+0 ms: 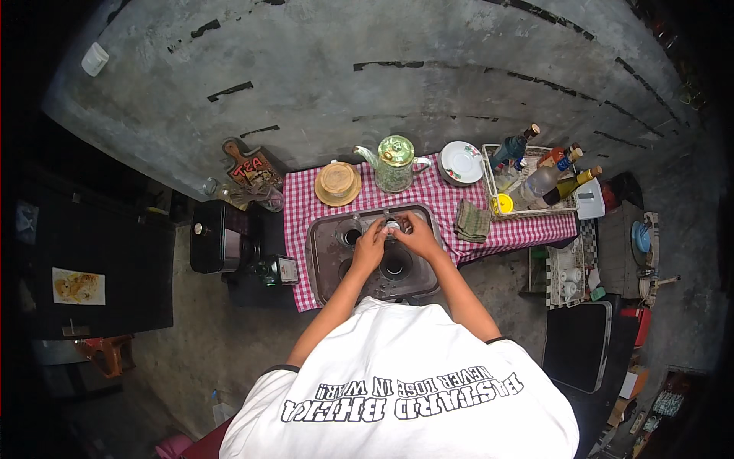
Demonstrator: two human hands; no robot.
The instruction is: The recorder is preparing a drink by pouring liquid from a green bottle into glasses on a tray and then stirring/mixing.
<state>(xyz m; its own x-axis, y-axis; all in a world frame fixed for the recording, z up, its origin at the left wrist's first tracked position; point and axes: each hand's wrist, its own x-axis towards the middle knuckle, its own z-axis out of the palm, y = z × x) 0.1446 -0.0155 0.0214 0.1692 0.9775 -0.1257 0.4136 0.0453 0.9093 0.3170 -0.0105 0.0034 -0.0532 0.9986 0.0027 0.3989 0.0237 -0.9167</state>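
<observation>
My left hand (371, 243) and my right hand (420, 238) meet above a dark brown tray (315, 277). Their fingertips close from both sides around a small, pale, shiny thing (392, 226), too small and covered to name. On the tray, a dark-mouthed round vessel (352, 236) stands left of my hands. A larger round vessel (395, 265) with a dark inside sits nearer me, below the right wrist. Another dark round shape is partly hidden by my left forearm. Behind the tray stands a green patterned teapot (395, 170) with its lid on.
A red-and-white checked cloth (300, 214) covers the table. Beyond the tray are a woven lidded container (337, 183), white plates (462, 162), a folded green cloth (473, 221) and a basket (527, 212) of bottles. A black appliance (218, 236) stands left; a grey wall (321, 99) rises behind.
</observation>
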